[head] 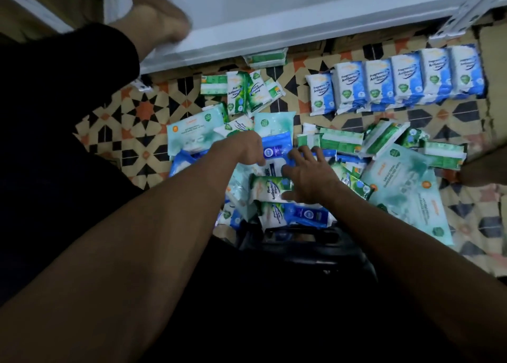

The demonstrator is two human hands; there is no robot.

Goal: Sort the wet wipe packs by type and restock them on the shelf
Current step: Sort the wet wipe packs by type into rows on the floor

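Both hands sit in the pile of packs (274, 170) on the floor: left hand (248, 147) hides its grip (cannot tell), right hand (310, 175) spreads open fingers on a green pack (270, 188).

Both forearms were bare up to the lower edge of the picture, with no sleeve, no watch and no bracelet on them. The left hand (248, 147) and the right hand (311, 176) wore no gloves and no rings that could be seen. Below the arms there was dark, nearly black clothing (247, 308), but the light was too weak to tell its fabric
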